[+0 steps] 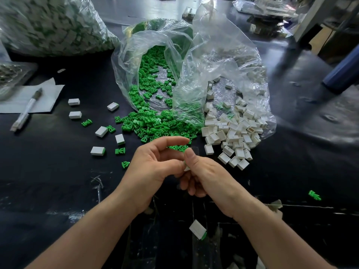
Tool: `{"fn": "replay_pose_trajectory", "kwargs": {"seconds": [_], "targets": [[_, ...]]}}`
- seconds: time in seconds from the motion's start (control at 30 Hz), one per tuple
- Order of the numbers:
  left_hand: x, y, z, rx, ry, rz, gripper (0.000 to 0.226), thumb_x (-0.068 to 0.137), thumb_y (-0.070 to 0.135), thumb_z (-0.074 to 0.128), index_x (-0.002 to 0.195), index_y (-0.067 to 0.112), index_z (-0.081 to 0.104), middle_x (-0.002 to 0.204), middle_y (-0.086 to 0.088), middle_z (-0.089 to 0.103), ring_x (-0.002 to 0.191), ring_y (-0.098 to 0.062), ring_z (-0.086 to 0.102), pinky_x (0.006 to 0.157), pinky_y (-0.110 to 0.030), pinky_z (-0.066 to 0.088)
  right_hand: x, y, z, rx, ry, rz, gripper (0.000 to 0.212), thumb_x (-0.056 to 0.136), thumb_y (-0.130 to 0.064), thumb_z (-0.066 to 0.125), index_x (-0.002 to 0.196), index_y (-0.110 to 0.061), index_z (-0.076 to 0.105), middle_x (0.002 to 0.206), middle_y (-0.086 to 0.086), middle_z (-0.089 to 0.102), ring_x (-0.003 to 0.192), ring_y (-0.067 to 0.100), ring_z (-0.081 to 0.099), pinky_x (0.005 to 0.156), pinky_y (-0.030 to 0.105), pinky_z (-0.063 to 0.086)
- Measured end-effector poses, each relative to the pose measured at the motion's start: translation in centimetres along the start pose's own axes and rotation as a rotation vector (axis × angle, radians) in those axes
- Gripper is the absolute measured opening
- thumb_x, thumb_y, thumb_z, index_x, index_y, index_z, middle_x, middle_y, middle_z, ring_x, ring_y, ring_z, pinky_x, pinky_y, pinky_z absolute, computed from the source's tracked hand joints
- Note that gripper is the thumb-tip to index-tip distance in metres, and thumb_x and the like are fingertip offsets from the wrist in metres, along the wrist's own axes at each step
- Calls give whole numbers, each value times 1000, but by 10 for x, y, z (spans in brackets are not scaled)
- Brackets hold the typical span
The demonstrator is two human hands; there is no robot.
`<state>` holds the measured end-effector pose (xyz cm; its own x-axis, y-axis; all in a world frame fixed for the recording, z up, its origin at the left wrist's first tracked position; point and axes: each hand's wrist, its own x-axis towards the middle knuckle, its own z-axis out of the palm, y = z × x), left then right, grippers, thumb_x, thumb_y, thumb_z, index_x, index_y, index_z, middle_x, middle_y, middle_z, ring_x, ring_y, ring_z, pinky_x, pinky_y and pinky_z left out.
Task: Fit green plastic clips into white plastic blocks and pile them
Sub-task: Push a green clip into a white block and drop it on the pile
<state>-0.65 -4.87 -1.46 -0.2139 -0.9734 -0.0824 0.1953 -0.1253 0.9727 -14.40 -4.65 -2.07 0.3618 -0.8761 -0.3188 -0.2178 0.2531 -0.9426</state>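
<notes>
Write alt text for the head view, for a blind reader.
A left hand and right hand pinch a small white block between them above a black table. Behind, clear bags spill green clips and white blocks.

Bare forearms converging, left hand (155, 167) and right hand (206, 176) meeting, curled fingers pinching 1 white block (186, 168)

A sack (194, 55) lies open at upper centre of the counter (48, 181). Clips (155, 123) spill from its left half towards the frame's centre, blocks (233, 133) from its right half. A full bag (48, 26) sits upper left. Below it, at the left edge, a pen (29, 107) lies on a paper sheet (44, 94). Fitted blocks (98, 151) are scattered left of centre. At lower centre, the left hand (153, 171) and right hand (206, 177) meet, pinching a held block (186, 168).
</notes>
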Motion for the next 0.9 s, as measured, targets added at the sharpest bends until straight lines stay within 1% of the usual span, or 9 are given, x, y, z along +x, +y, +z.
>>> {"fn": "replay_pose_trajectory", "kwargs": {"seconds": [0.17, 0.23, 0.3, 0.37, 0.47, 0.53, 0.6, 0.73, 0.9], "targets": [[0, -2, -2, -22, 6, -29, 43, 72, -21, 56, 103, 8, 64, 63, -13, 66, 51, -26, 54, 56, -30, 52, 2, 5, 3, -50, 72, -59, 52, 68, -68, 33, 65, -22, 57, 49, -13, 52, 45, -3, 44, 47, 10, 34], [0, -2, -1, -27, 15, -37, 45, 72, -21, 56, 104, 9, 64, 65, -14, 67, 52, -27, 55, 57, -31, 53, 4, 8, 3, -57, 81, -65, 58, 70, -68, 32, 72, -18, 62, 50, -15, 51, 47, -3, 44, 48, 10, 34], [0, -3, -1, -33, 19, -47, 46, 72, -22, 56, 104, 10, 65, 68, -15, 67, 54, -27, 56, 60, -33, 54, 5, 11, 3, -83, 88, -82, 70, 72, -72, 32, 85, -11, 64, 53, -16, 51, 51, -3, 45, 51, 13, 35], [0, -3, 0, -42, 21, -56, 46, 71, -22, 57, 103, 11, 65, 68, -15, 68, 54, -27, 56, 61, -33, 54, 6, 13, 4, -120, 108, -95, 76, 67, -78, 29, 84, -12, 63, 55, -16, 51, 53, -3, 45, 55, 18, 34], [-1, -2, 1, -65, 23, -65, 49, 60, -15, 64, 101, 11, 66, 68, -14, 68, 52, -24, 57, 58, -29, 54, 6, 13, 4, -169, 129, -117, 74, 70, -76, 26, 85, -15, 63, 58, -18, 52, 56, -3, 46, 59, 21, 35], [-1, -2, 1, -87, 28, -70, 48, 56, -8, 61, 100, 12, 66, 68, -14, 68, 52, -22, 59, 56, -28, 54, 5, 12, 5, -213, 137, -137, 68, 75, -71, 24, 88, -17, 64, 59, -22, 53, 57, -3, 47, 60, 21, 35], [-2, -2, 2, -105, 29, -73, 48, 55, -7, 60, 98, 12, 67, 68, -14, 69, 52, -22, 59, 55, -26, 53, 5, 12, 4, -249, 150, -142, 66, 77, -68, 22, 90, -20, 65, 59, -23, 53, 58, -3, 47, 61, 22, 36], [-1, -2, 2, -126, 25, -79, 46, 55, -7, 60, 96, 12, 68, 68, -14, 69, 54, -22, 60, 55, -24, 52, 5, 11, 4, -298, 171, -148, 74, 75, -67, 20, 102, -17, 66, 62, -14, 51, 60, -1, 47, 64, 25, 37], [-2, -2, 3, -160, 30, -92, 45, 54, -8, 60, 92, 13, 69, 69, -16, 69, 54, -23, 61, 53, -23, 52, 4, 10, 5, -309, 172, -153, 71, 77, -65, 20, 104, -19, 67, 64, -18, 51, 63, -2, 47, 67, 25, 38]]}}
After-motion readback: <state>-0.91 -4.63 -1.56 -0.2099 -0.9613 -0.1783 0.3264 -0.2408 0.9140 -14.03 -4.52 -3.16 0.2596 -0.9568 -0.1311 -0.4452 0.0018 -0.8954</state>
